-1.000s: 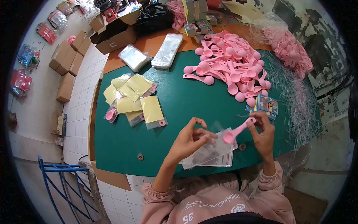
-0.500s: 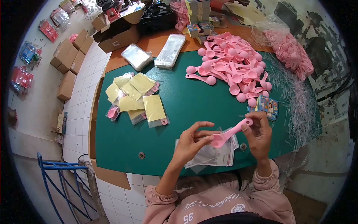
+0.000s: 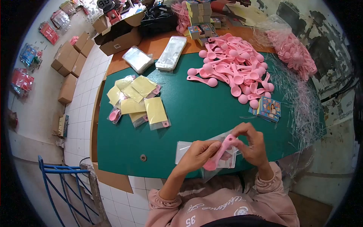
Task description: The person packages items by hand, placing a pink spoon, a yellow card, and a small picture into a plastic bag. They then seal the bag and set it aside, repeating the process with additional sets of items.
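- The left hand (image 3: 196, 154) is at the near edge of the green surface (image 3: 189, 102). Its grip is closed around the lower half of a pink spoon (image 3: 220, 152).
- The right hand (image 3: 252, 145) is just beside it. Its fingertips (image 3: 237, 133) are clamped together on the spoon's handle end.
- The spoon is tilted between the two hands. Its bowl points down towards the person, just past the near edge, and its handle is raised over the surface.
- A clear bag (image 3: 209, 173) shows around the bowl. How far the spoon sits inside it cannot be told.
- A flat stack of clear bags (image 3: 184, 146) lies under the hands and touches the near edge.
- A heap of loose pink spoons (image 3: 232, 68) covers the far right part of the surface.
- A small stack of printed cards (image 3: 269, 107) lies at the near side of that heap.
- Filled bags with yellow cards (image 3: 140, 100) lie in a cluster towards the left edge, well apart from the hands.
- Two packs of empty clear sleeves (image 3: 172, 53) rest at the far edge.
- An open cardboard box (image 3: 117, 38) stands beyond the far left corner.
- A plastic sack of pink spoons (image 3: 295, 49) sits past the far right corner.
- Thin clear strips (image 3: 302, 98) are strewn along the right edge.
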### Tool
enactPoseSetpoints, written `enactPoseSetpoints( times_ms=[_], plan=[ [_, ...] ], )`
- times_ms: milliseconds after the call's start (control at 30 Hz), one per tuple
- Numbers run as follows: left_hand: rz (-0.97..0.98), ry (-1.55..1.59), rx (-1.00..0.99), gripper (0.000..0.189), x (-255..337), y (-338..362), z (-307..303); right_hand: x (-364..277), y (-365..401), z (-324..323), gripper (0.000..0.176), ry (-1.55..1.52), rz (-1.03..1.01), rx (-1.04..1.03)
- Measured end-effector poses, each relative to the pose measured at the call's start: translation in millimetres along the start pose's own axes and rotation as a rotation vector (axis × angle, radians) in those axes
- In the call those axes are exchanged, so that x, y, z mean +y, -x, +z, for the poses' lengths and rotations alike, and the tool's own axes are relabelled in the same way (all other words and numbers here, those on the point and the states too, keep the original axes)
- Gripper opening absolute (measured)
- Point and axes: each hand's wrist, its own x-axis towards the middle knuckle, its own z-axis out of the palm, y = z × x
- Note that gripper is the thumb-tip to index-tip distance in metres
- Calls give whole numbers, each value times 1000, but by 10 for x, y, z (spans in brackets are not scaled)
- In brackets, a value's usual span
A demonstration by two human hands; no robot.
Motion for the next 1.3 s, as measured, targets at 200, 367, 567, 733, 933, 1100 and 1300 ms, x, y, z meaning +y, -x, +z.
enactPoseSetpoints(
  times_ms=[200, 367, 567, 733, 933, 1100, 1300],
  plan=[
    [-100, 67, 76, 34, 134, -13, 32, 25, -45, -37, 48, 63, -253, -164],
    [-75, 256, 118, 40, 161, 58, -53, 417, -207, -993, 37, 725, 290, 509],
    [-83, 270, 123, 39, 165, 81, -73, 996, -66, -1363, 31, 1129, 486, 448],
    [-105, 281, 85, 38, 186, 79, -61, 702, -129, -1240, 21, 1198, 665, 563],
    [-56, 246, 80, 38, 122, 33, -40, 101, -62, -994, 12, 852, 237, 560],
    [-66, 319, 89, 31, 137, -9, 2, -429, -65, -515, 17, 100, 213, 178],
    [-83, 94, 126, 28, 58, 2, -4, -441, -126, -440, 14, 440, -39, -240]
  ],
)
